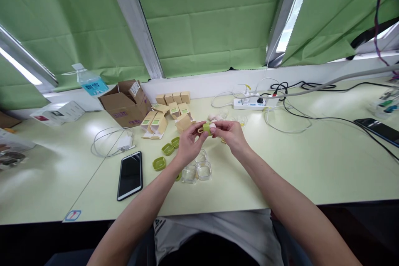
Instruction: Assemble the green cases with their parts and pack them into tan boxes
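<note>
Between my two hands is a small green holder (206, 127) with a beige ring on its left side and a white piece at its right end. My left hand (190, 143) pinches the green part near the ring. The fingers of my right hand (232, 134) close on the white end. Just behind lie several white rounded pieces (214, 117), partly hidden by my fingers. Clear plastic cups (204, 171) stand below my hands. Several small green square trays (159, 163) lie left of them, one partly covered by my left forearm.
Small beige cartons (158, 124) and a brown cardboard box (126, 104) stand at the back left. A phone (130, 176) and a white charger with its cable (124, 143) lie on the left. A power strip (255, 102) with cables runs along the back right, near another phone (378, 130).
</note>
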